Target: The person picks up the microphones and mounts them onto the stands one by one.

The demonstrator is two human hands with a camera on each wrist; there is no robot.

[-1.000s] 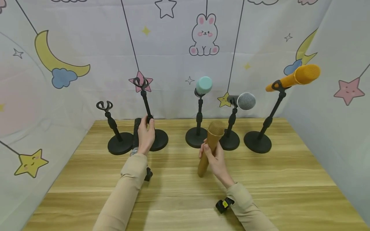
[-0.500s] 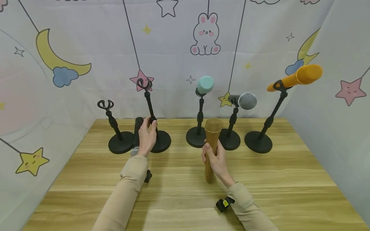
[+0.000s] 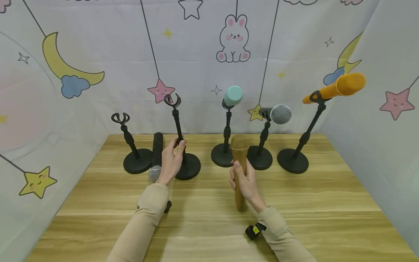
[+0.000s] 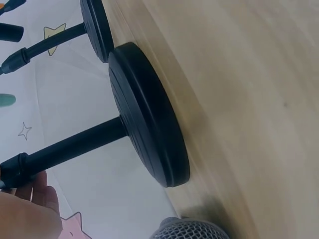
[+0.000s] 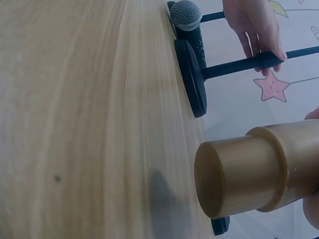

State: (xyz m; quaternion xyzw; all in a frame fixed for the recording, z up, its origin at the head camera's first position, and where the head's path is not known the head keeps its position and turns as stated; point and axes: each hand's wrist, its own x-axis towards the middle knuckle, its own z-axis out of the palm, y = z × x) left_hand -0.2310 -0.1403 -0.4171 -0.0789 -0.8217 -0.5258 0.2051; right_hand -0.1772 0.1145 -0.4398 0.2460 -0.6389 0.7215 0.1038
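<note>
My left hand (image 3: 171,162) grips the pole of a black desktop microphone stand (image 3: 190,168) at its thick collar. An open clip tops this stand, with no microphone in it. In the left wrist view, fingers (image 4: 44,196) wrap the collar above the round base (image 4: 144,114). My right hand (image 3: 247,183) holds a gold microphone (image 3: 240,145) by its handle, mesh head up. Its handle end (image 5: 239,177) shows above the table in the right wrist view. Just left of my left hand, a black microphone (image 3: 157,151) with a silver head lies on the table.
Another stand with an empty clip (image 3: 137,161) is at the left. Toward the right, stands carry a mint-headed microphone (image 3: 233,95), a silver-headed microphone (image 3: 280,114) and an orange microphone (image 3: 340,87). A printed curtain (image 3: 196,54) hangs behind the wooden table (image 3: 209,233).
My left hand has shifted the stand rightward and slightly toward me, away from the lying black microphone. My right hand has turned the gold microphone more upright and moved it slightly right.
</note>
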